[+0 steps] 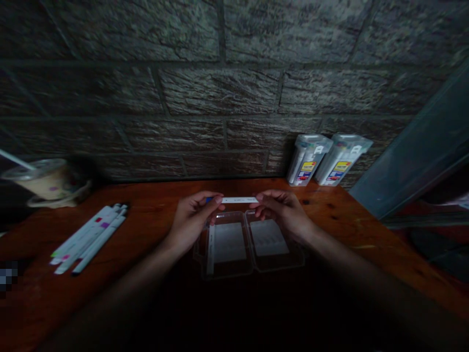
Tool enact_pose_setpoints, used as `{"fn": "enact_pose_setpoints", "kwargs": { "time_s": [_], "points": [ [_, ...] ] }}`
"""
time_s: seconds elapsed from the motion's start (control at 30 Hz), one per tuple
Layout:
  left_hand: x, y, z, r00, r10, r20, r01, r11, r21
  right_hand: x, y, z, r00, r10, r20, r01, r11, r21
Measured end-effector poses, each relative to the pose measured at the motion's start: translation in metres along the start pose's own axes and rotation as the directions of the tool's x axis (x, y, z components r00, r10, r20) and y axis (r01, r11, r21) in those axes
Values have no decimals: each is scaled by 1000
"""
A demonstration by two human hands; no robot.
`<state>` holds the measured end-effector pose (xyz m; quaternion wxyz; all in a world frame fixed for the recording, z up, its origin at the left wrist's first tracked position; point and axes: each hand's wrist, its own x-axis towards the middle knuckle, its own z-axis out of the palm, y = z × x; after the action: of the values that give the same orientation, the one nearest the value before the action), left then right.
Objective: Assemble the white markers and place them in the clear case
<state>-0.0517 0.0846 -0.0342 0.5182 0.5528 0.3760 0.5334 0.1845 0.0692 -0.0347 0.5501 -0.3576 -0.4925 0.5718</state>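
A white marker (pixel 239 200) with a blue end is held level between my two hands, above the far edge of an opened clear plastic case (pixel 249 244). My left hand (pixel 194 210) pinches the blue end. At the other end, the fingers of my right hand (pixel 284 209) are closed on the marker. Inside the case, a second white marker (pixel 210 249) lies along the left side. A white paper insert (pixel 230 242) shows in the left half and another paper insert (pixel 269 238) in the right half.
Several white markers (pixel 91 237) lie in a bunch at the left of the wooden table (pixel 154 203). Behind them stands a plastic cup (pixel 49 181) with a straw. Two filled clear marker cases (pixel 306 164) stand upright at the back right, against the brick wall (pixel 220 93).
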Motion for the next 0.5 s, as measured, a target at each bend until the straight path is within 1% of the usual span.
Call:
{"fn": "enact_pose_setpoints", "kwargs": {
  "time_s": [0.1, 0.2, 0.4, 0.5],
  "points": [
    [1, -1, -1, 1000, -11, -16, 11, 1000, -12, 0, 0, 1, 1000, 13, 15, -13, 999, 32],
    [2, 0, -2, 999, -30, -21, 28, 997, -72, 0, 0, 1, 999, 18, 38, -20, 999, 41],
    [3, -2, -2, 999, -22, -25, 19, 992, -121, -1, 1, -1, 996, 0, 84, 4, 999, -48],
    [3, -3, -3, 1000, -16, -16, 14, 991, -133, -1, 1, -1, 996, 2, 92, 4, 998, -62]
  ]
}}
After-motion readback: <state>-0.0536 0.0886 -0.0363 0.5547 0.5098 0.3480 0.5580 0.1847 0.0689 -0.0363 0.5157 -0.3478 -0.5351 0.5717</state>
